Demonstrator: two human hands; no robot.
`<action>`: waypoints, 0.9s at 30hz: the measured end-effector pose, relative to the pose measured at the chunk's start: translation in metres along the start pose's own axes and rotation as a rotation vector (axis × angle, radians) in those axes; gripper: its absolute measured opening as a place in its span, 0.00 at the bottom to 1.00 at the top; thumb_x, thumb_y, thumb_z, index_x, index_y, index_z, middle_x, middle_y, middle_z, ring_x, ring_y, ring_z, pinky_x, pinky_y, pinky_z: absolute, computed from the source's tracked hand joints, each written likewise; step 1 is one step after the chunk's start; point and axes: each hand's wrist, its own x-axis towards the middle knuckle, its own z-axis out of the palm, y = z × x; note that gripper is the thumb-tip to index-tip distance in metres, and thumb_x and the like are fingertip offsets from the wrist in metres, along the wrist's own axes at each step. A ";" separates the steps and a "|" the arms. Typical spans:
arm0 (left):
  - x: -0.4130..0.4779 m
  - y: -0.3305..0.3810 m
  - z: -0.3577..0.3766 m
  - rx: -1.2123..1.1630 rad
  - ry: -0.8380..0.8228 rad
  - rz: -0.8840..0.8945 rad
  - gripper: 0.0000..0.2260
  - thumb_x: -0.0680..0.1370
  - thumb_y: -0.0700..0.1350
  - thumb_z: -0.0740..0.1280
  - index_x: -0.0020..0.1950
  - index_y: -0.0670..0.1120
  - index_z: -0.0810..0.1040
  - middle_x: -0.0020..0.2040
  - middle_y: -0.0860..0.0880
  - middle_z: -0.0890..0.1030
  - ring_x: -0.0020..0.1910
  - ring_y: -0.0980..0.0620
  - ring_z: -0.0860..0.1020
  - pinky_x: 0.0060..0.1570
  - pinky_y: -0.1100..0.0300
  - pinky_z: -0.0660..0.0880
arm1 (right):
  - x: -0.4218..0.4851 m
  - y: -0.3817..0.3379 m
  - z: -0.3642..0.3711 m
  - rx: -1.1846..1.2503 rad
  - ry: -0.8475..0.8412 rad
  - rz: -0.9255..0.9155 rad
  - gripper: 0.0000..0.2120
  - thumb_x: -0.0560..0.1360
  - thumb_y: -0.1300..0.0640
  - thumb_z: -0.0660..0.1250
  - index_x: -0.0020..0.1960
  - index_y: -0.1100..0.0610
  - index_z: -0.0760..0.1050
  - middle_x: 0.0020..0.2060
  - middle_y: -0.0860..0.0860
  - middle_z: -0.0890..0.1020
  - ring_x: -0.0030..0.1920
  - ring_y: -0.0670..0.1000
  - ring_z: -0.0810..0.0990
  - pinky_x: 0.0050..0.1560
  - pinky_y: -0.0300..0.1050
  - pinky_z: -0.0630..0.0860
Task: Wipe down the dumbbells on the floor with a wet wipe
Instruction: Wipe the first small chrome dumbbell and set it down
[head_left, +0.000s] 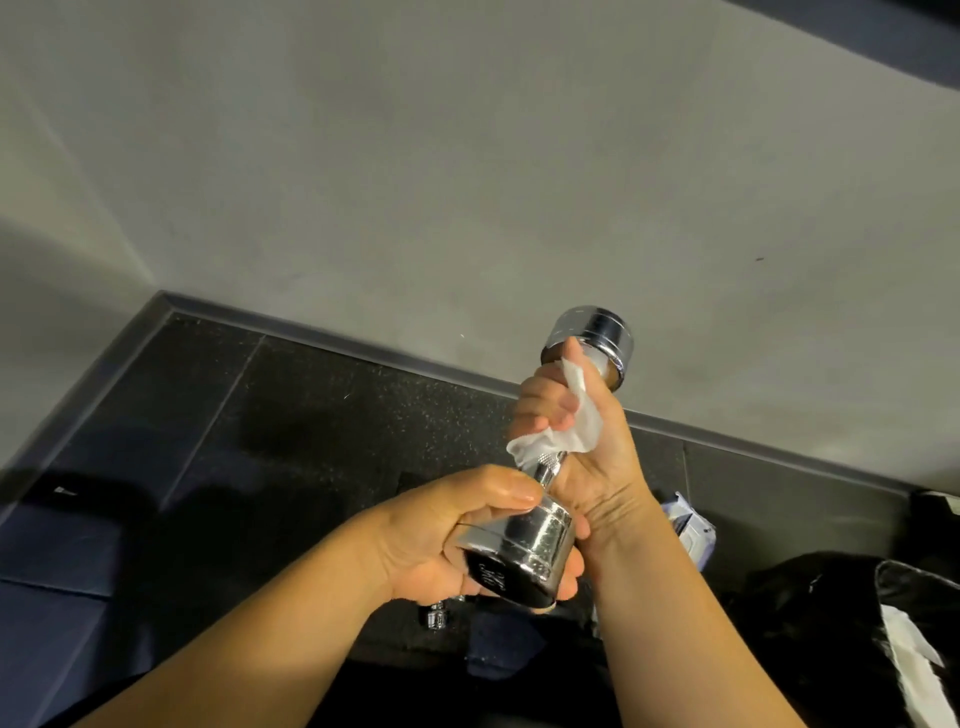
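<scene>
Dumbbell (537, 540): chrome, held up in the air in front of the wall, clear of the floor
Axis: the long axis runs from the near head at lower left, up and away to the far head at upper right; the far head points at the wall, and the near head's dark end cap, with markings too blurred to read, faces the camera
Left hand (441, 540): grips the near head, thumb laid over its top shoulder, the other fingers curled under it with their tips showing on the right side
Right hand (587, 447): wrapped round the handle over the wipe, fingers curled close together, thumb stretched up along the bar and touching the far head
Wipe (574, 436): white, crumpled, pressed between the right palm and the handle, with loose edges sticking out above and below the fingers
Handle: a short bare knurled stretch shows between the two hands
Floor (311, 415): dark speckled tiles, meeting the grey wall (467, 182) at a skirting strip
Second dumbbell (436, 618): only a chrome bit shows on the floor, below the left hand
Pack (693, 525): pale, on the floor just behind the right wrist
Bag (810, 623): black, at lower right, with something white lying in it
</scene>
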 end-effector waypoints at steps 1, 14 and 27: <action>-0.002 0.001 -0.001 -0.004 -0.044 -0.002 0.24 0.61 0.54 0.77 0.51 0.40 0.83 0.44 0.42 0.83 0.43 0.47 0.83 0.43 0.57 0.79 | -0.002 -0.001 0.001 0.033 -0.028 -0.002 0.17 0.65 0.58 0.77 0.28 0.56 0.70 0.20 0.49 0.70 0.21 0.47 0.72 0.26 0.40 0.75; 0.015 -0.017 0.013 1.230 1.015 0.061 0.15 0.59 0.59 0.71 0.36 0.50 0.78 0.32 0.54 0.80 0.32 0.54 0.79 0.35 0.57 0.78 | 0.020 0.011 0.004 -0.674 0.937 -0.420 0.06 0.74 0.57 0.69 0.43 0.57 0.72 0.36 0.54 0.78 0.37 0.55 0.79 0.47 0.57 0.79; -0.002 -0.002 0.009 -0.020 0.098 0.062 0.20 0.55 0.50 0.78 0.42 0.40 0.84 0.39 0.40 0.83 0.37 0.46 0.82 0.38 0.59 0.79 | -0.002 0.012 0.000 -0.003 0.012 0.099 0.14 0.70 0.54 0.73 0.31 0.57 0.72 0.22 0.50 0.73 0.22 0.48 0.74 0.29 0.41 0.78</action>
